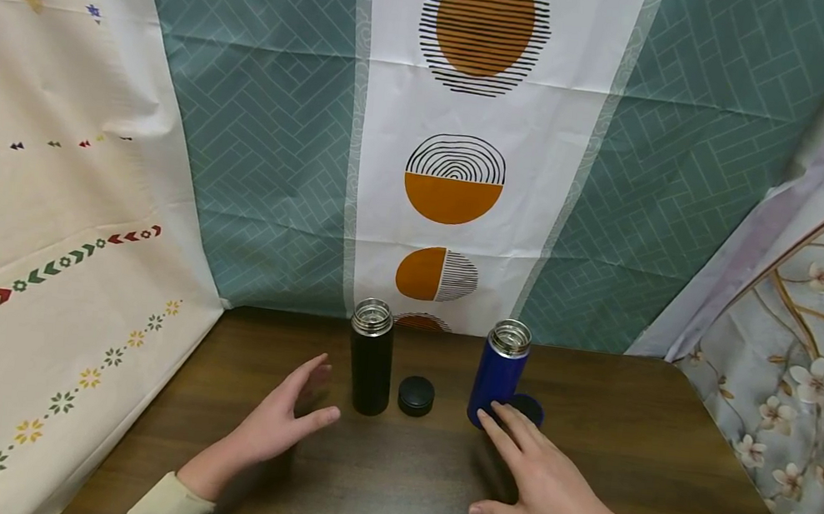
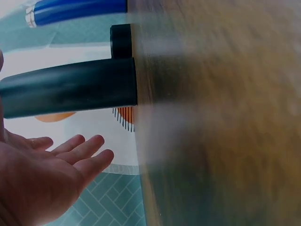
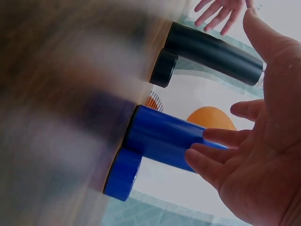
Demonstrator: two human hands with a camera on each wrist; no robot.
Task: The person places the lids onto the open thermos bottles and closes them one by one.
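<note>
Patterned cloth (image 1: 267, 125) hangs behind the wooden counter (image 1: 365, 487). Toward its far edge, the black flask (image 1: 371, 375) stands upright and uncapped, just right of the left grip (image 1: 276, 421); the blue flask (image 1: 497, 377), likewise upright, stands ahead of the nearer right grip (image 1: 544, 487), contact unclear. Both grips are spread, holding nothing.

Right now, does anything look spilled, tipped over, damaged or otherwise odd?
Nothing stands out. The black bottle and blue bottle stand upright and uncapped, with the black cap and blue cap beside them on the table; no spill or damage shows.
</note>
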